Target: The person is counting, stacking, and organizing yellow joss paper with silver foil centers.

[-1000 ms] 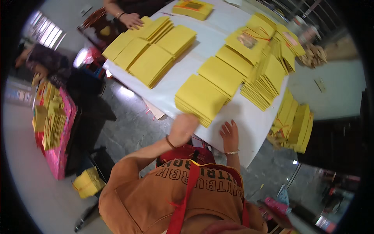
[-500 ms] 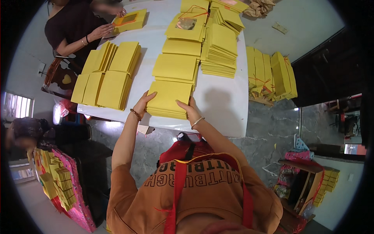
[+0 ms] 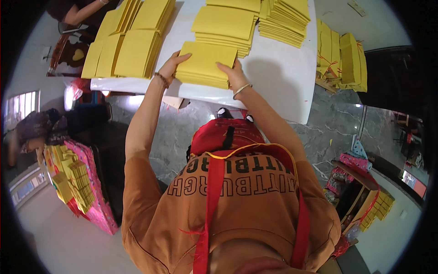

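The yellow stack [image 3: 205, 59] looks like matt paper. The white table cover [image 3: 292, 100] seems smooth, slightly glossy plastic. The brown shirt [image 3: 255, 214] is matt cloth.

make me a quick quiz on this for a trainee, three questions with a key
1. Short answer: what do the left hand and the right hand hold between them?
2. True or false: no jewellery shows just behind either hand.
3. Multiple choice: what colour is the tabletop? A) black B) white C) green

Key:
1. A stack of yellow paper.
2. False; a beaded bracelet sits behind the left, a light bangle behind the right.
3. B
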Tool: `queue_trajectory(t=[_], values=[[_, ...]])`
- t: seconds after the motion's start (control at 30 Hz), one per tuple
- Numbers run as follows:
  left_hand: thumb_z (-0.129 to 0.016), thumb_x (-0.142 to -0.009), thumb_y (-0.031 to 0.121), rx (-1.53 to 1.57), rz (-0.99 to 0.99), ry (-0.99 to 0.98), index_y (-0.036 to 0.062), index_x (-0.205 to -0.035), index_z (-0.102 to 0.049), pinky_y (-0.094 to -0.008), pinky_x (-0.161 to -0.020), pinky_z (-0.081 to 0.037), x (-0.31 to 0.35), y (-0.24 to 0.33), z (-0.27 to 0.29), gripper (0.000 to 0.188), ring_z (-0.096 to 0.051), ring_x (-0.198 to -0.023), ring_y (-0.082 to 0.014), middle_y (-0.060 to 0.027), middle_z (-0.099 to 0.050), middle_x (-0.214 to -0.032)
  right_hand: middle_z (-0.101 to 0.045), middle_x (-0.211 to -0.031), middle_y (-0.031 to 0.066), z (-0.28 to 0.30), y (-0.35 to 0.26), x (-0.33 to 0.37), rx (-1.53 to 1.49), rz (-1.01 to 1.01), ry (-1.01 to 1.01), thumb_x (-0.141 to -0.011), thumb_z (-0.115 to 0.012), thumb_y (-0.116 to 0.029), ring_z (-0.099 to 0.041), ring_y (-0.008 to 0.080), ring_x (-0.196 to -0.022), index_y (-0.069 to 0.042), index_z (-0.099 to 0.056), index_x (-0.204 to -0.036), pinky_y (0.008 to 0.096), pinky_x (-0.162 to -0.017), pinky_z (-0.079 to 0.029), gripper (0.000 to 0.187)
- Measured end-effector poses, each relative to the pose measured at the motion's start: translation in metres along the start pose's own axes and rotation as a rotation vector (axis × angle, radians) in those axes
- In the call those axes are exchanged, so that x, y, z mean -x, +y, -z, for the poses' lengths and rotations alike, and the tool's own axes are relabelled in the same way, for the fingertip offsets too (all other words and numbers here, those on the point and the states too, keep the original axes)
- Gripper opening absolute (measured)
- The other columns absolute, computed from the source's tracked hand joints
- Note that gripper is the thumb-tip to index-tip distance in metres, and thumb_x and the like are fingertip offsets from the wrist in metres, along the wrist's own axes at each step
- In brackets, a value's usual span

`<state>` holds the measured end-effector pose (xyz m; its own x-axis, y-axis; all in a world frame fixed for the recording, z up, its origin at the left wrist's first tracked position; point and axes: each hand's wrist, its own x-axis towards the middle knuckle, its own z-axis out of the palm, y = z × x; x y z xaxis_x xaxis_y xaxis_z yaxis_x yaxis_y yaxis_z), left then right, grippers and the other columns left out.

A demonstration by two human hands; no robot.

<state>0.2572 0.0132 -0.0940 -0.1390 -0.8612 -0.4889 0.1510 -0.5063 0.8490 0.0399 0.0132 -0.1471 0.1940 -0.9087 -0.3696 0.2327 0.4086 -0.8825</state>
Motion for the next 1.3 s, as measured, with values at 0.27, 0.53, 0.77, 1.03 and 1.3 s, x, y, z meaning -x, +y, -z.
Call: queue_trajectory(t=[0.27,0.53,0.77,1.03,1.3], values=[[-0.05,-0.073,0.065,-0.064,-0.006,0.353,0.0214,-0.125,-0.04,-0.0379,-0.079,-0.036,0.031,-0.006,0.003,0.068,-0.045,-0.101,-0.0192,-0.0042,-0.047,-0.117,-0.03,-0.135,0.0116,0.009,-0.071,0.052,0.057,-0.214,-0.072,-0.07,-0.066,-0.041,-0.031,0.028,-0.122,-0.01,-0.024,-0.135,0.0455,-0.091,-0.032,0.083],[-0.057,-0.082,0.021,0.091,-0.505,0.982,0.003,-0.115,-0.051,-0.0278,-0.078,-0.041,0.123,-0.12,-0.062,0.038,-0.052,-0.096,-0.0151,-0.0069,-0.055,-0.109,-0.047,-0.12,0.0077,0.151,-0.059,0.108,0.074,-0.208,-0.032,-0.08,-0.057,-0.037,-0.049,0.0176,-0.101,-0.012,-0.039,-0.127,0.033,-0.072,-0.041,0.056],[-0.057,-0.084,0.024,0.193,-0.058,0.827,0.0117,-0.1,-0.059,-0.0261,-0.064,-0.044,0.16,-0.311,-0.171,0.021,-0.059,-0.077,-0.0117,-0.0016,-0.064,-0.089,-0.061,-0.091,0.0022,0.205,-0.005,0.196,0.39,-0.215,-0.449,-0.087,-0.052,-0.027,-0.056,0.0081,-0.072,-0.008,-0.058,-0.105,0.0195,-0.056,-0.04,0.027],[-0.048,-0.089,0.018,-0.239,-0.135,0.571,-0.0001,-0.086,-0.055,-0.029,-0.064,-0.041,0.228,-0.365,-0.236,0.02,-0.047,-0.069,-0.012,-0.0053,-0.055,-0.073,-0.058,-0.105,0.0007,0.263,0.255,0.077,0.511,-0.281,-0.396,-0.086,-0.05,-0.035,-0.054,0.0121,-0.085,-0.016,-0.053,-0.113,0.0303,-0.068,-0.044,0.033],[-0.055,-0.083,0.017,0.17,0.391,0.911,0.0007,-0.096,-0.059,-0.0265,-0.068,-0.044,0.356,-0.47,-0.208,0.022,-0.056,-0.072,-0.0126,-0.0045,-0.061,-0.078,-0.055,-0.114,0.0045,0.287,0.399,-0.11,0.277,0.569,-0.47,-0.088,-0.04,-0.034,-0.051,0.0231,-0.106,-0.016,-0.045,-0.122,0.0406,-0.086,-0.039,0.038]])
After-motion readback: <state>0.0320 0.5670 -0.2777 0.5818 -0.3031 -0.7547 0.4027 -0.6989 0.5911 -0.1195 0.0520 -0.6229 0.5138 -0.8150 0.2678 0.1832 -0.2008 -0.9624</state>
